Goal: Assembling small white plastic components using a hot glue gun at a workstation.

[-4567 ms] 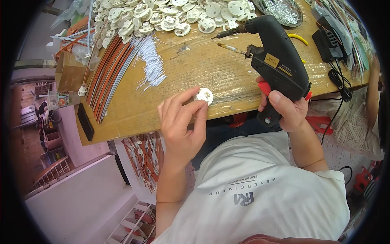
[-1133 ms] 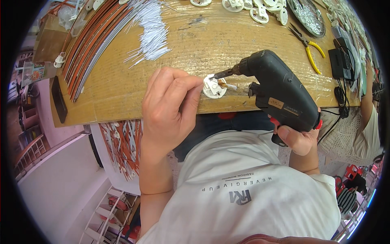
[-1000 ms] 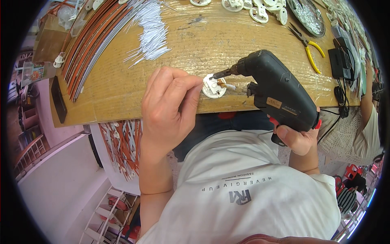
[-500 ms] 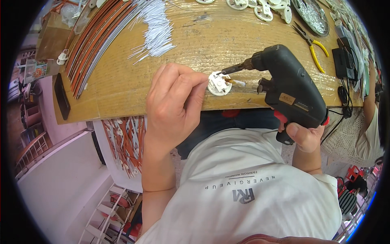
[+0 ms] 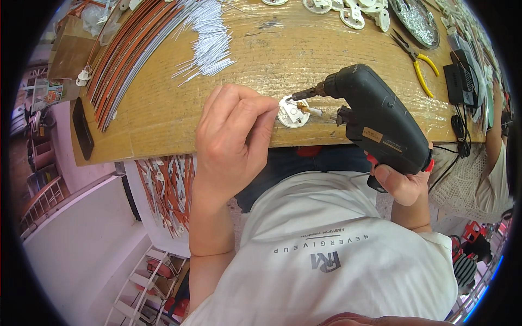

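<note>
A small round white plastic base (image 5: 293, 113) lies near the table's front edge. My left hand (image 5: 234, 136) is closed in a pinch at the base's left edge; what sits between the fingertips is hidden. My right hand (image 5: 402, 182) is wrapped round the handle of a black soldering gun (image 5: 375, 108) with a red trigger. Its tip reaches the upper left part of the base, close to my left fingertips. Below the tip, a thin feed nozzle with a brownish and white end points at the middle of the base.
Long brown and grey wires (image 5: 130, 60) and a pile of short white wires (image 5: 209, 49) lie at the left. Yellow-handled pliers (image 5: 418, 65), white plastic parts (image 5: 353, 17), a dark tray (image 5: 418, 24) and a black adapter (image 5: 461, 79) are right. Another person's arm (image 5: 496, 125) shows far right.
The soldering gun has shifted slightly left and down, bringing its tip further onto the base towards my left fingertips. My left hand has stayed in place.
</note>
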Action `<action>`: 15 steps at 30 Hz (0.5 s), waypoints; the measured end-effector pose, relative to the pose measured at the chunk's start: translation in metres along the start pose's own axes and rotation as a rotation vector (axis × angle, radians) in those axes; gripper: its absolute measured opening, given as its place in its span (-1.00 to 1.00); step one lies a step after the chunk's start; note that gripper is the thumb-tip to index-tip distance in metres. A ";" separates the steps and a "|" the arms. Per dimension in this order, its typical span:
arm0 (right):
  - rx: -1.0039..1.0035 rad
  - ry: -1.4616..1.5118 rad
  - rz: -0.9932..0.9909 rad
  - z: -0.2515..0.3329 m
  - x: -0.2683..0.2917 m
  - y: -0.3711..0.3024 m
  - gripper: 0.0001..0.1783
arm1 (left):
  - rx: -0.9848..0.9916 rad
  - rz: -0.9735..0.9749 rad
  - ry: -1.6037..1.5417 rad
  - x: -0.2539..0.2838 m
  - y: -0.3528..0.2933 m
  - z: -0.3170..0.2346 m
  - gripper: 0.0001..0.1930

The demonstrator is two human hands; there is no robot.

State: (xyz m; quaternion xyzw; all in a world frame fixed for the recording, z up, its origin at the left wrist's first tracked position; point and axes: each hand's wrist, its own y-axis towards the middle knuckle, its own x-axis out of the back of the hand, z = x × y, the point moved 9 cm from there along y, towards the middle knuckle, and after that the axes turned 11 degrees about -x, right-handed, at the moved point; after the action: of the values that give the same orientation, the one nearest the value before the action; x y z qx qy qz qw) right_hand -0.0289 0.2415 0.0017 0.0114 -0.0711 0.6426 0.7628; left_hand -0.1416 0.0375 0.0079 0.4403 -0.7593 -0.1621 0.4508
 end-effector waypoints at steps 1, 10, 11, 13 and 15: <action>-0.006 0.013 -0.008 0.002 -0.001 0.001 -0.63 | 0.004 0.000 -0.002 0.000 0.000 0.000 -0.81; -0.041 0.014 -0.003 -0.005 0.004 -0.001 -0.65 | -0.020 -0.002 0.003 -0.001 0.000 -0.001 -0.81; -0.016 0.017 -0.003 -0.005 0.004 -0.002 -0.68 | -0.020 -0.002 0.004 0.000 0.000 -0.001 -0.81; -0.065 0.045 -0.034 -0.002 0.003 -0.001 -0.70 | 0.016 -0.006 -0.008 0.000 -0.001 0.000 -0.81; -0.114 0.070 -0.066 -0.006 0.005 -0.001 -0.73 | 0.011 -0.005 -0.001 0.000 0.000 0.000 -0.81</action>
State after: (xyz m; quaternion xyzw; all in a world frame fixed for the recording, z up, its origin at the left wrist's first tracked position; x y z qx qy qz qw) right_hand -0.0270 0.2471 -0.0036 -0.0520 -0.0804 0.6119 0.7851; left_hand -0.1412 0.0374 0.0076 0.4445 -0.7593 -0.1594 0.4477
